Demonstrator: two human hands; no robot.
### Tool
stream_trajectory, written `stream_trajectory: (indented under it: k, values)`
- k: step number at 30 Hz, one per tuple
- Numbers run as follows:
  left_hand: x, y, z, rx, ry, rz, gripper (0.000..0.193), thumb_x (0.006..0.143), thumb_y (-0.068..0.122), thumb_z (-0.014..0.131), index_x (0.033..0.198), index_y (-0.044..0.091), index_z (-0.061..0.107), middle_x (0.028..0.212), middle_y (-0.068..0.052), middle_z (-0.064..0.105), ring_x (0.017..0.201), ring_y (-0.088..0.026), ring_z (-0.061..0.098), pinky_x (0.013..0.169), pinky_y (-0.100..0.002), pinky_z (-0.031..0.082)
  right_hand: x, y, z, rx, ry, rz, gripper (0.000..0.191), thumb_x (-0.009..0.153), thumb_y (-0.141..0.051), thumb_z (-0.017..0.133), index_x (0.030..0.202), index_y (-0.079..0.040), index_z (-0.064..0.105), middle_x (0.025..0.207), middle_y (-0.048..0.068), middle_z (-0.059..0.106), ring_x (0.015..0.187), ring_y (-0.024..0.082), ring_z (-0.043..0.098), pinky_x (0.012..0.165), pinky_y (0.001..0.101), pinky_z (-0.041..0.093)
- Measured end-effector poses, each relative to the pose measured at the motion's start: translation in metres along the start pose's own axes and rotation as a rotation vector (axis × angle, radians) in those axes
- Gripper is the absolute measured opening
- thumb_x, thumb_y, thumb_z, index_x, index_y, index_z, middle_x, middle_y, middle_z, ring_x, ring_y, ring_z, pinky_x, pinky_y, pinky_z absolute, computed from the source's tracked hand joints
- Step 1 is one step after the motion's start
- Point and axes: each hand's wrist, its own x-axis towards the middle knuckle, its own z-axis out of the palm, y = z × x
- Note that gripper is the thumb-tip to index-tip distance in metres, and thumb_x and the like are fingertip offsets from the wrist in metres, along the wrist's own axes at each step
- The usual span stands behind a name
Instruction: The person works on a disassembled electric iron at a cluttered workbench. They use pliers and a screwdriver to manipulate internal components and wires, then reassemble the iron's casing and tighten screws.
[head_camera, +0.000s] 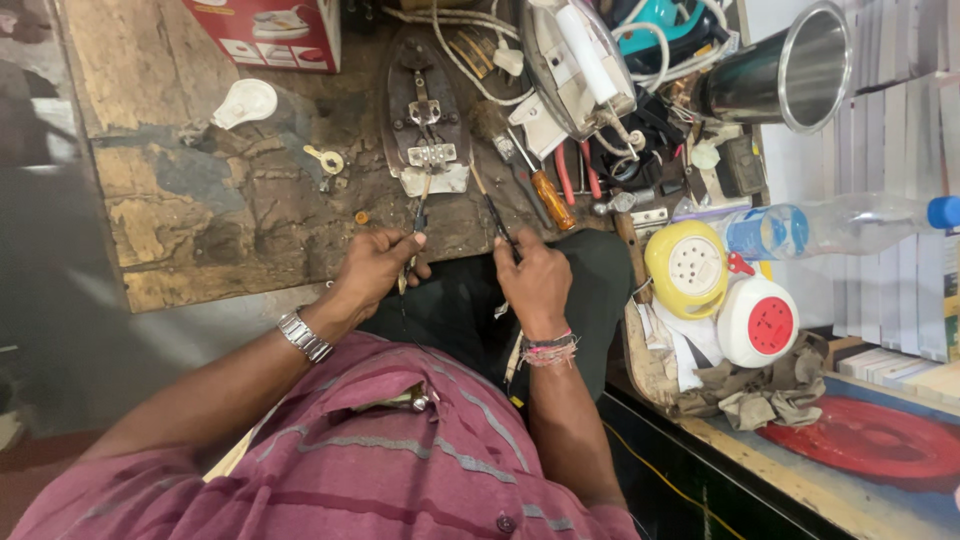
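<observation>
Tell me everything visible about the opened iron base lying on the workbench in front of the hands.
The iron base lies flat on the worn wooden workbench, pointed end away from the person. Its cover is off: a dark, grimy metal plate shows, with a metal strip down the middle and a pale terminal block with screws near the wide end. A whitish piece sits under that end. Two thin tools reach toward it, one from the left hand and one from the right hand; whether their tips touch it is unclear.

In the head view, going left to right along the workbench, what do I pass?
White plastic cap → dark opened iron soleplate → orange-handled screwdriver → yellow round socket box → white round box with red face → clear plastic bottle with blue cap.
</observation>
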Motion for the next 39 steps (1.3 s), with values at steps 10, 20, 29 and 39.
stream_trajectory:
  k: [10,20,29,39]
  values:
    - [-0.001,0.0,0.0,-0.008,-0.006,0.023,0.029,0.098,0.025,0.067,0.093,-0.004,0.072,0.071,-0.01,0.073,0.053,-0.012,0.061,0.049,-0.026,0.047,-0.014,-0.018,-0.018,0.117,0.101,-0.123,0.026,0.09,-0.023,0.076,0.076,-0.006,0.062,0.06,0.013,0.062,0.055,0.036,0.063,0.05,0.0445,0.046]
    - [-0.006,0.006,0.0,0.017,-0.002,0.039,0.028,0.098,0.024,0.068,0.093,-0.003,0.072,0.07,-0.01,0.072,0.053,-0.012,0.061,0.048,-0.026,0.046,-0.02,-0.037,-0.019,0.044,0.062,-0.17,0.016,0.087,-0.023,0.077,0.081,-0.011,0.068,0.052,0.008,0.057,0.049,0.03,0.062,0.048,0.0416,0.047]
    - [-0.009,0.01,0.001,0.012,-0.017,0.009,0.028,0.098,0.024,0.067,0.093,-0.003,0.072,0.069,-0.01,0.072,0.053,-0.013,0.061,0.048,-0.026,0.046,-0.022,-0.037,-0.021,0.042,0.028,-0.16,0.018,0.087,-0.024,0.076,0.08,-0.011,0.067,0.05,0.008,0.056,0.049,0.031,0.062,0.048,0.043,0.046]
    - [-0.006,0.008,0.004,-0.07,-0.046,0.031,0.028,0.099,0.023,0.068,0.093,-0.004,0.07,0.072,-0.011,0.073,0.056,-0.014,0.062,0.05,-0.027,0.047,-0.018,-0.032,-0.024,0.03,-0.008,-0.145,0.019,0.088,-0.025,0.076,0.081,-0.01,0.066,0.051,0.011,0.058,0.05,0.033,0.062,0.048,0.045,0.046]
